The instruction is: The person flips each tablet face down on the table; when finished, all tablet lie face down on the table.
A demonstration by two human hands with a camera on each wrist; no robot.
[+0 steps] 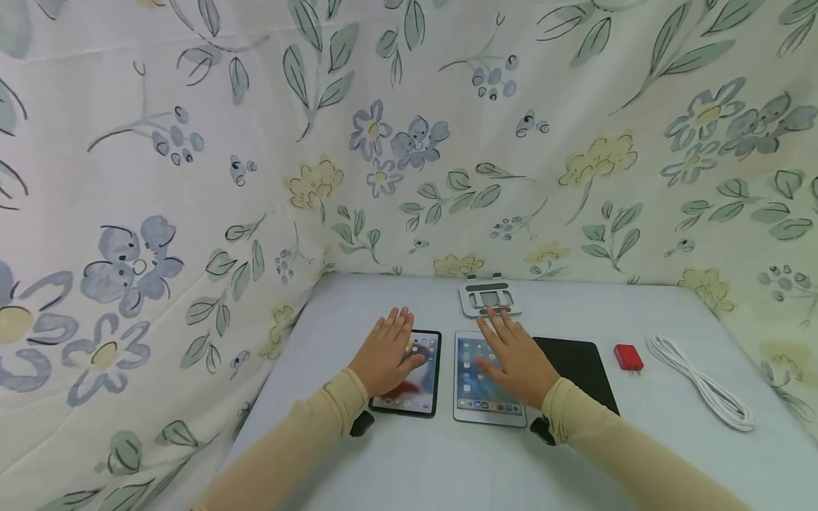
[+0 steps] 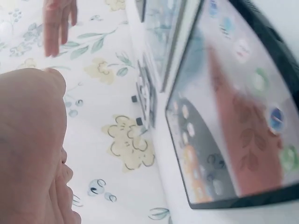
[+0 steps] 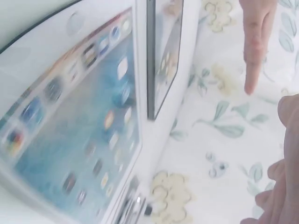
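Observation:
My left hand point(image 1: 386, 355) hovers palm down over a black-edged tablet point(image 1: 427, 390), fingers straight and pointing away from me. In the left wrist view, a gap shows between this hand point(image 2: 32, 144) and the lit screen, which reflects it. Over a white-edged tablet point(image 1: 471, 387) to the right, my right hand point(image 1: 519, 358) is held flat with its fingers spread. The right wrist view shows the screen's rows of app icons, with the hand point(image 3: 282, 172) off to the side, apart from the glass. Neither hand holds anything.
A grey-white folding stand point(image 1: 474, 304) lies behind the white-edged tablet. Right of that tablet is a flat black panel point(image 1: 584, 365), partly covered by the right hand. Farther right are a red plug charger point(image 1: 629, 357) and a coiled white cable point(image 1: 706, 387). Floral cloth point(image 1: 396, 184) hangs around the table.

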